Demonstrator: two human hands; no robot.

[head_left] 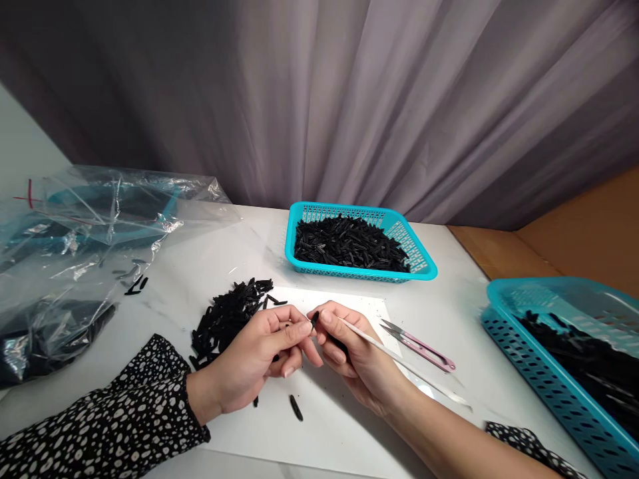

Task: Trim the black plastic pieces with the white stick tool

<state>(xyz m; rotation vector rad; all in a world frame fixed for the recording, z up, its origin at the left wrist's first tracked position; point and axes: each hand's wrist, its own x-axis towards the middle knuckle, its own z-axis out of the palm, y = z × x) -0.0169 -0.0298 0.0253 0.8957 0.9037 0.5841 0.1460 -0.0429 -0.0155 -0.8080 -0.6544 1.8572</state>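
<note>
On the white table (449, 313), we are pinching a small black piece (314, 318) between left hand (254, 356) and right hand (349, 356); right fingers also gripping a thin white stick (399, 359), steadying both.

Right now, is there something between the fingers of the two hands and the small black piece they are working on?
Nothing visible. The left hand and right hand already pinch the small black piece between their fingertips, above the white sheet. The white stick lies in the right hand, not in between.
</note>
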